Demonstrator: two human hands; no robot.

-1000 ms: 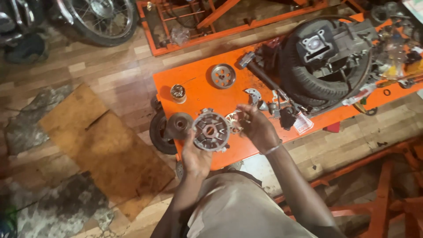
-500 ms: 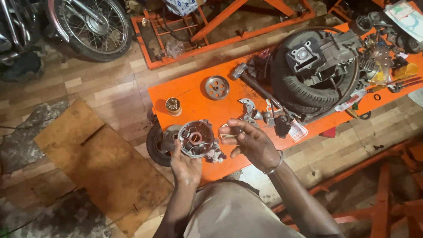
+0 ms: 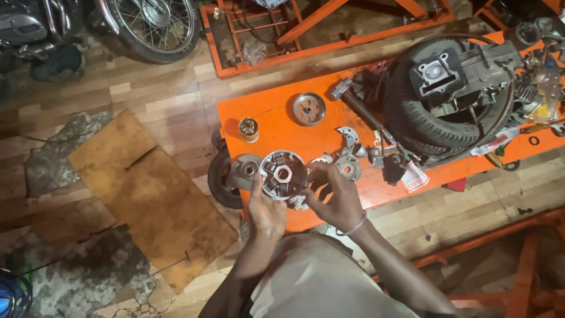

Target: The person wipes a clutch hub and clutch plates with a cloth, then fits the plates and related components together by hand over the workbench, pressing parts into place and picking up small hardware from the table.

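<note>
1. left hand (image 3: 266,209) grips the round metal pulley (image 3: 283,174) at frame centre, now lifted from the orange bench (image 3: 276,115).
2. right hand (image 3: 332,197), earlier reaching at small parts (image 3: 348,168), now curls against the pulley's right edge.

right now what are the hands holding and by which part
The left hand grips the round metal pulley disc by its lower left rim. The right hand touches its right edge with the fingertips; whether it holds anything small cannot be told.
</note>
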